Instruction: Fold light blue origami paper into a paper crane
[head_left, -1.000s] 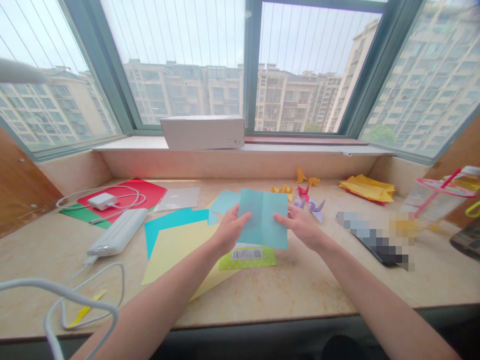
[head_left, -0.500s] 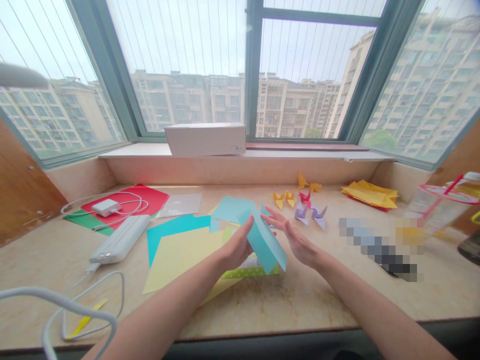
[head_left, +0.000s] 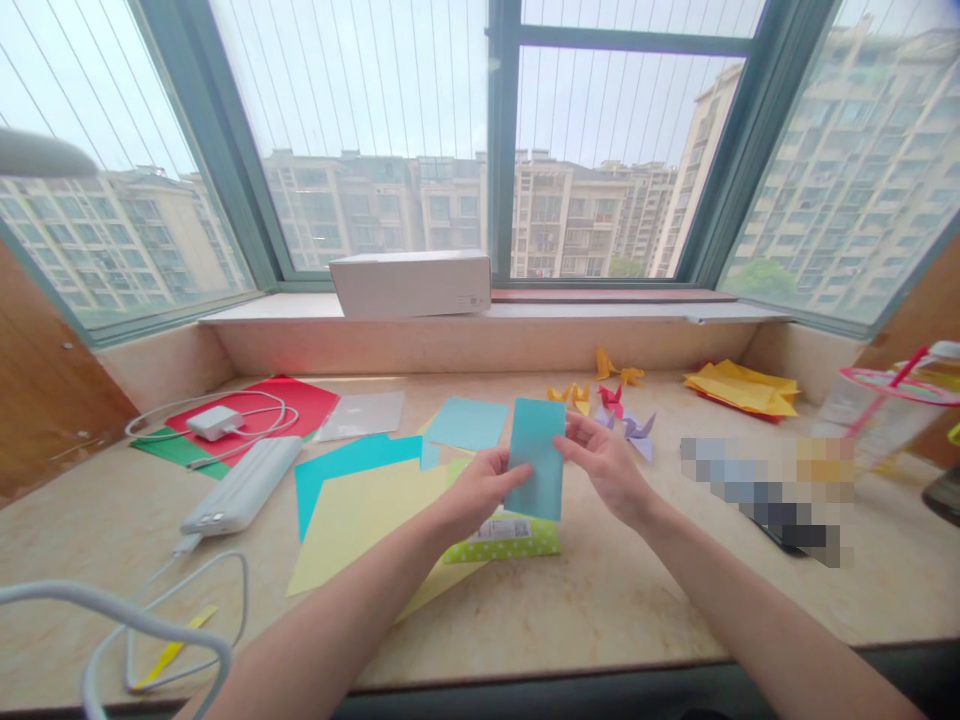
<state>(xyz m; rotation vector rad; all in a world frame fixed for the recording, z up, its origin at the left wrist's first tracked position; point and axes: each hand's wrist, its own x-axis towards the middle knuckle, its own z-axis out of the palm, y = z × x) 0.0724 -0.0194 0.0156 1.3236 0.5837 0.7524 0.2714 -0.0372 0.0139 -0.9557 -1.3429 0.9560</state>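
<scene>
A folded sheet of light blue paper (head_left: 538, 450), now a narrow upright rectangle, is held up between my two hands. My left hand (head_left: 487, 485) pinches its left edge, the thumb lying on the front face. On the opposite edge, my right hand (head_left: 600, 460) grips with the thumb in front and the fingers behind. Below the paper lies a green dotted packet (head_left: 506, 540) with a white label. Another light blue sheet (head_left: 466, 422) rests flat behind my left hand. Several folded paper cranes stand beyond my right hand, including a red one (head_left: 611, 400).
Pale yellow sheets (head_left: 360, 510) and bright blue paper (head_left: 319, 470) spread to the left. Farther left are a white power bank (head_left: 244, 485), a charger (head_left: 214, 422) and cables. A yellow paper stack (head_left: 742, 387) and a cup with a red straw (head_left: 862, 410) stand right.
The blue paper has gone from a tilted, partly open fold to a flat, upright rectangle facing me. My right hand has closed on its right edge.
</scene>
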